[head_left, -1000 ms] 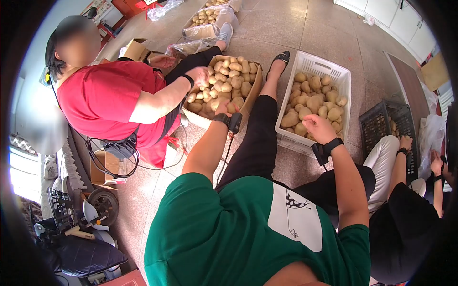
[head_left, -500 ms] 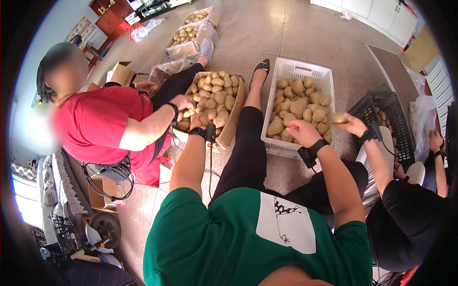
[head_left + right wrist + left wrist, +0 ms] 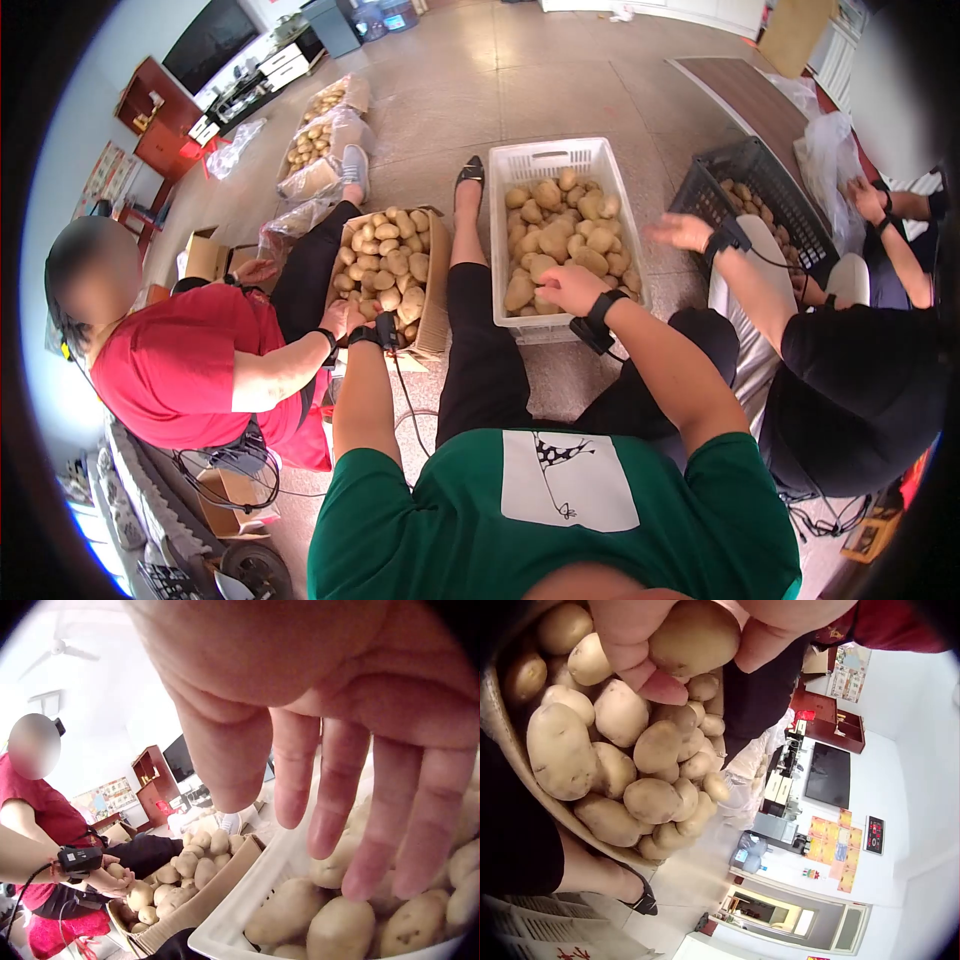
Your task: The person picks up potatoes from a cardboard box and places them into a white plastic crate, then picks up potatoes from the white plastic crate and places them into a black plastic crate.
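My left hand [image 3: 364,326] is at the near side of a cardboard box [image 3: 436,290] of potatoes, close to another person's hand. In the left wrist view, fingers and thumb of the left hand [image 3: 769,626] grip one potato [image 3: 694,639] above the heap. My right hand [image 3: 574,290] hovers at the near part of a white plastic crate [image 3: 500,250] filled with potatoes. Its fingers hang down, relaxed and nearly straight, in the right wrist view, where the right hand [image 3: 337,727] holds nothing; potatoes [image 3: 341,930] lie below the fingertips.
A person in red [image 3: 190,350] sits at the left, reaching to the cardboard box. From the right, a person in black [image 3: 850,370] extends a hand [image 3: 682,232] beside the white crate. A black crate [image 3: 800,215] holds more potatoes. Further boxes stand at the back left.
The head view has swung, shifting the boxes left. My left hand has moved toward the box's near edge. The neighbour's hand, which held a potato half a second ago, now appears empty.
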### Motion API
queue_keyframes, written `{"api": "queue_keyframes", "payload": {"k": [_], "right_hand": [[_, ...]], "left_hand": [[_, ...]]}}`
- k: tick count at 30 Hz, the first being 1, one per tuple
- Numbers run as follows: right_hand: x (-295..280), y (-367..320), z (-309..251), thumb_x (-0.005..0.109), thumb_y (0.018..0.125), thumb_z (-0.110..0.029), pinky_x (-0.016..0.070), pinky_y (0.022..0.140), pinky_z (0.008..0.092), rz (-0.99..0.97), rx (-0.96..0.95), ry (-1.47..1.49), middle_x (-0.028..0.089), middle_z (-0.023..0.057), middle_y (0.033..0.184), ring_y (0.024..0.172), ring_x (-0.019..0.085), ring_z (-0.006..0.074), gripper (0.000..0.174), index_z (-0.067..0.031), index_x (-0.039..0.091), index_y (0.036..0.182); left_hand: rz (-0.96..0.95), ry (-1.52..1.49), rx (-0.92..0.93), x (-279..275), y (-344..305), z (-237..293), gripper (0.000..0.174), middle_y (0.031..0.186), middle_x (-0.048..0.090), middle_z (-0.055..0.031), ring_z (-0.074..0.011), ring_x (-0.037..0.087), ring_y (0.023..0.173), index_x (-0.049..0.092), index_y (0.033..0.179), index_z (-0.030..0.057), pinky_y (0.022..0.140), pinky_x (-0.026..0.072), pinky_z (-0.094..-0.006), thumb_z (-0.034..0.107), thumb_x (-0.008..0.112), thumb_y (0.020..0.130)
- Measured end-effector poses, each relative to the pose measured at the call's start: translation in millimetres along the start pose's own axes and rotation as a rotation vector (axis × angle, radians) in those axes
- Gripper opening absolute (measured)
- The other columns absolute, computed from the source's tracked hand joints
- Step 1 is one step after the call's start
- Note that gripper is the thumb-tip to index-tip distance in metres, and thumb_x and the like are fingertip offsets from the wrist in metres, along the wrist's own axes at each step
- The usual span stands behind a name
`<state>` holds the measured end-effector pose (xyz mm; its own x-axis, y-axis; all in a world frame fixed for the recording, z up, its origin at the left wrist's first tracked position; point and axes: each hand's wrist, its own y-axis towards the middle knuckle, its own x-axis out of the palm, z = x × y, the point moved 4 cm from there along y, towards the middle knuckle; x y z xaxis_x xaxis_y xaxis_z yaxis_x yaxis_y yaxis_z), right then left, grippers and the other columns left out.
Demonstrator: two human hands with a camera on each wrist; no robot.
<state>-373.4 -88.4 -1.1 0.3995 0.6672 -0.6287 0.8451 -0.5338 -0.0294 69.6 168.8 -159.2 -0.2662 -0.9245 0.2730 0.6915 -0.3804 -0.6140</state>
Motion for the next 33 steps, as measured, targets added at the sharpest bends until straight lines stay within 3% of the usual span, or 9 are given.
{"api": "queue_keyframes", "payload": {"k": [8, 13, 15, 17, 18, 20, 22, 24, 33], "right_hand": [[0.1, -0.2, 6.8, 0.059, 0.079, -0.027, 0.0448, 0.062, 0.0358, -0.002, 0.011, -0.071, 0.062, 0.0142, 0.076, 0.07, 0.059, 0.0285, 0.026, -0.0024, 0.059, 0.088], [-0.6, -1.0, 10.7, 0.058, 0.078, -0.028, 0.0451, 0.066, 0.0388, -0.014, 0.035, -0.08, 0.062, 0.0153, 0.079, 0.075, 0.059, 0.0303, 0.025, -0.0044, 0.061, 0.086], [-1.4, -1.6, 9.2, 0.058, 0.079, -0.027, 0.0447, 0.063, 0.0374, -0.031, 0.029, -0.115, 0.061, 0.0147, 0.076, 0.072, 0.059, 0.0297, 0.025, -0.003, 0.059, 0.084], [-0.8, -1.0, 10.8, 0.058, 0.079, -0.027, 0.0442, 0.062, 0.0379, -0.024, 0.025, -0.128, 0.061, 0.0151, 0.074, 0.071, 0.059, 0.0303, 0.024, -0.0023, 0.058, 0.082], [0.3, -0.3, 11.1, 0.058, 0.079, -0.026, 0.0438, 0.061, 0.0384, -0.028, 0.005, -0.142, 0.06, 0.0154, 0.072, 0.069, 0.058, 0.031, 0.025, -0.0017, 0.057, 0.079], [0.6, 0.2, 11.0, 0.058, 0.078, -0.026, 0.043, 0.059, 0.0393, 0.011, -0.005, -0.132, 0.058, 0.0159, 0.069, 0.067, 0.058, 0.032, 0.026, -0.0006, 0.055, 0.074], [3.1, 2.6, 12.7, 0.059, 0.078, -0.026, 0.0425, 0.059, 0.0399, -0.028, -0.005, -0.155, 0.058, 0.0164, 0.067, 0.066, 0.057, 0.0326, 0.026, -0.0004, 0.054, 0.073], [4.8, 3.4, 15.1, 0.058, 0.077, -0.027, 0.0431, 0.061, 0.0402, -0.024, 0.01, -0.135, 0.058, 0.017, 0.07, 0.069, 0.058, 0.0328, 0.026, -0.0011, 0.056, 0.075], [5.1, 3.5, 18.2, 0.057, 0.077, -0.03, 0.0438, 0.065, 0.0415, -0.029, 0.046, -0.094, 0.059, 0.0182, 0.073, 0.072, 0.058, 0.0329, 0.028, -0.0021, 0.058, 0.075]], "left_hand": [[-0.124, 0.269, -0.03, 7.8, -9.0, 18.5, 0.037, 0.098, 0.058, -0.0087, -0.024, 0.055, 0.091, 0.053, 0.106, 0.0077, 0.073, 0.0474, -0.0377, 0.035, 0.049, 0.082], [-0.335, 0.701, -0.027, 21.7, -21.3, 37.5, 0.04, 0.106, 0.057, -0.0074, -0.0235, 0.054, 0.098, 0.052, 0.112, 0.0094, 0.077, 0.0469, -0.0378, 0.035, 0.05, 0.081], [-0.471, 1.091, 0.123, 21.3, -13.1, 48.3, 0.04, 0.11, 0.055, -0.0078, -0.0238, 0.053, 0.101, 0.051, 0.114, 0.0093, 0.08, 0.0462, -0.0385, 0.034, 0.049, 0.082], [-0.648, 1.753, 0.514, 22.8, -2.5, 54.6, 0.039, 0.116, 0.051, -0.0098, -0.025, 0.05, 0.105, 0.047, 0.118, 0.0078, 0.084, 0.0442, -0.0404, 0.029, 0.046, 0.086], [-0.618, 1.89, 0.601, 19.8, 2.7, 51.6, 0.039, 0.117, 0.05, -0.0101, -0.0253, 0.05, 0.106, 0.046, 0.119, 0.0077, 0.085, 0.0439, -0.0406, 0.029, 0.045, 0.086], [-0.446, 1.582, 0.381, 20.9, 7.6, 45.3, 0.04, 0.118, 0.049, -0.0107, -0.0261, 0.049, 0.107, 0.044, 0.12, 0.0074, 0.086, 0.0434, -0.0411, 0.029, 0.045, 0.086], [-0.265, 0.949, 0.129, 19.5, 9.8, 34.6, 0.04, 0.119, 0.048, -0.0114, -0.0268, 0.048, 0.108, 0.042, 0.121, 0.0071, 0.087, 0.0429, -0.0415, 0.028, 0.044, 0.087], [-0.172, 0.561, 0.04, 23.2, 6.9, 20.8, 0.041, 0.12, 0.046, -0.012, -0.0275, 0.047, 0.109, 0.039, 0.122, 0.0068, 0.087, 0.0423, -0.042, 0.028, 0.043, 0.087], [-0.018, -0.121, -0.109, 27.7, 0.3, -4.3, 0.044, 0.126, 0.04, -0.0147, -0.0308, 0.042, 0.114, 0.03, 0.127, 0.0055, 0.091, 0.04, -0.0441, 0.027, 0.04, 0.09]]}}
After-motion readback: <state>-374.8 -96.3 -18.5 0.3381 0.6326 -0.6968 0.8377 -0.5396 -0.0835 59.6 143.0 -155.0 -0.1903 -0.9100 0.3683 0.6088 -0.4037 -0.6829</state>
